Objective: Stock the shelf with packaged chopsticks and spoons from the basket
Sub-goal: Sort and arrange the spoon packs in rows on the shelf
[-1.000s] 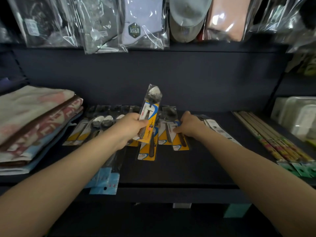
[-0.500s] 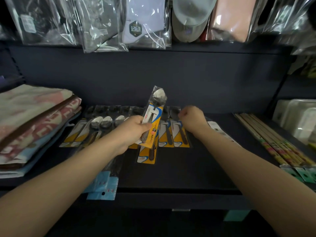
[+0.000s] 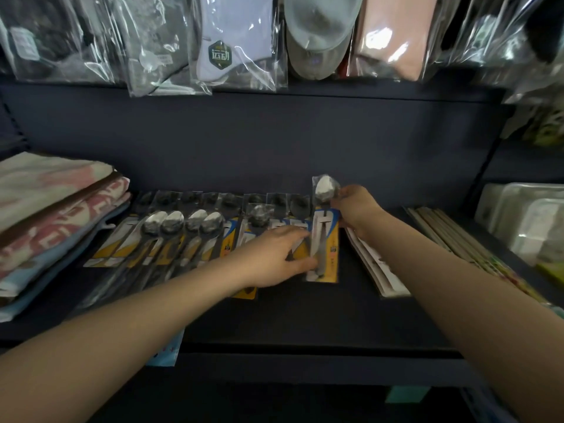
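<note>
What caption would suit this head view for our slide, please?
Both hands, left hand and right hand, lay a packaged spoon onto the dark shelf.

Two bare forearms enter from the bottom corners, no sleeves showing anywhere up to the frame edge. Left hand (image 3: pixel 276 257) bare: no glove, ring or bracelet seen, wrist bare behind it, no watch. Right hand (image 3: pixel 355 209) likewise bare, no glove, nothing around the wrist just below it. Fingers look slim and a bit motion-blurred, so nails and any nail polish cannot be made out. No visible marks, tattoos or plasters along either forearm. Lighting is dim, fine detail lost. Upper arms and clothing sit out of frame.
</note>
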Demonstrator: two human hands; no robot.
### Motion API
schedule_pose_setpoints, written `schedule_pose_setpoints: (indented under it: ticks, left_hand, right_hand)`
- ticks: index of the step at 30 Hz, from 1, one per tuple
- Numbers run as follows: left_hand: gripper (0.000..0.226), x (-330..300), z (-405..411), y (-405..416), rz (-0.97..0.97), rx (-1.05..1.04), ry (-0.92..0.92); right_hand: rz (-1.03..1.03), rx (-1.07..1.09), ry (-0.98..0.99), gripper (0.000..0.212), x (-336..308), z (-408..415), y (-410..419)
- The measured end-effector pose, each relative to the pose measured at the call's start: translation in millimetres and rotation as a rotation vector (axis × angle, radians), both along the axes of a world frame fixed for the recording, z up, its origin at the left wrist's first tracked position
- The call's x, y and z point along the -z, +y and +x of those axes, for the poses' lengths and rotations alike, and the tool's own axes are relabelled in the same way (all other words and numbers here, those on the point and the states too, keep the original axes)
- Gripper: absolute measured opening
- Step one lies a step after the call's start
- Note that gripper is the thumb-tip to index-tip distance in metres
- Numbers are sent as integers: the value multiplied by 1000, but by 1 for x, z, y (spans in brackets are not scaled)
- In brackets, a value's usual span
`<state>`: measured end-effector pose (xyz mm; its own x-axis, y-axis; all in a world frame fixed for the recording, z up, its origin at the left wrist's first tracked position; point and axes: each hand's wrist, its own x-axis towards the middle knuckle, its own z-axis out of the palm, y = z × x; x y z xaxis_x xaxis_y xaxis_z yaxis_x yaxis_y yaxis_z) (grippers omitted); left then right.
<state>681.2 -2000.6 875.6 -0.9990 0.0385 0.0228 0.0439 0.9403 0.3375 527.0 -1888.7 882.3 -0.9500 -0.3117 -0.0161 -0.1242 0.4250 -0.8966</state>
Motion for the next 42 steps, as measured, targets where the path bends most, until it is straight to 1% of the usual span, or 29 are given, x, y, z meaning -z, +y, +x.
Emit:
schedule_pose_setpoints:
  ticks: [2,4,5,7,10,12,14,15,17,21,23,25,27,28,29,30,31,32,33,34,35,36,37,39,41,42]
  left_hand:
    - [55,0,-3,2,56,-24,-21]
    - [59,1,-5,5,47,-42,-44]
    - [65,3,-7,6,3,-31,-77]
    - [75,5,-10,10,-105,11,-138]
    - [79,6,-15,16,-168,38,-166]
    - [76,6,-19,21,-182,39,-142]
    - [71,7,-24,24,-203,25,-123]
    - [70,8,-26,26,-211,13,-114]
    - [69,11,-32,28,-228,-10,-93]
    - [69,14,-40,31,-288,-48,-90]
    - [70,13,-42,34,-317,-61,-106]
    - [71,12,-43,36,-327,-68,-114]
    - [73,11,-43,36,-292,-87,-100]
    - [74,10,-42,35,-232,-105,-63]
    - [73,8,-40,36,-141,-121,4]
    - [69,6,-38,37,-38,-128,94]
    - [64,2,-36,39,66,-133,185]
    - [57,-2,-34,42,175,-147,247]
    - [49,-6,-32,47,314,-170,267]
    - [40,-9,-30,52,497,-196,256]
    - [32,-11,-28,58,718,-218,229]
    - [25,-13,-25,62,940,-238,196]
    - [21,-14,-23,64,1105,-253,168]
    - [20,-12,-18,62,1256,-253,123]
    - [28,-9,-11,57,1378,-208,37]
    - [31,-7,-8,54,1438,-180,-6]
  right_hand:
    - [91,-25,31,23,2,-4,-5]
    - [311,-24,201,12,4,-8,-8]
    - [410,-14,290,18,5,-11,-7]
    - [546,-3,359,34,2,-7,3]
    - [810,-71,374,50,3,3,29]
    - [907,-127,332,64,7,10,46]
    - [923,-150,299,76,12,15,55]
    - [934,-154,302,78,13,17,56]
    - [926,-141,308,74,14,17,54]
    - [853,-108,258,70,13,14,51]
    - [817,-104,275,64,11,15,52]
    - [776,-102,305,49,7,14,56]
    - [737,-93,318,37,0,11,62]
    - [691,-90,316,31,-5,7,67]
    - [600,-82,291,24,-9,3,73]
    - [445,-77,217,18,-13,0,79]
    - [234,-80,91,16,-17,1,84]
    - [12,-101,-58,20,-20,5,86]
    - [-194,-151,-194,23,-23,11,86]
    - [-342,-216,-292,24,-26,19,83]
    - [-436,-281,-350,26,-27,28,78]
    - [-498,-340,-376,29,-27,37,70]
    - [-539,-375,-377,30,-26,44,62]
    - [-575,-358,-358,28,-22,56,48]
    - [-588,-295,-351,25,-18,63,39]
    - [-606,-282,-361,19,-17,65,35]
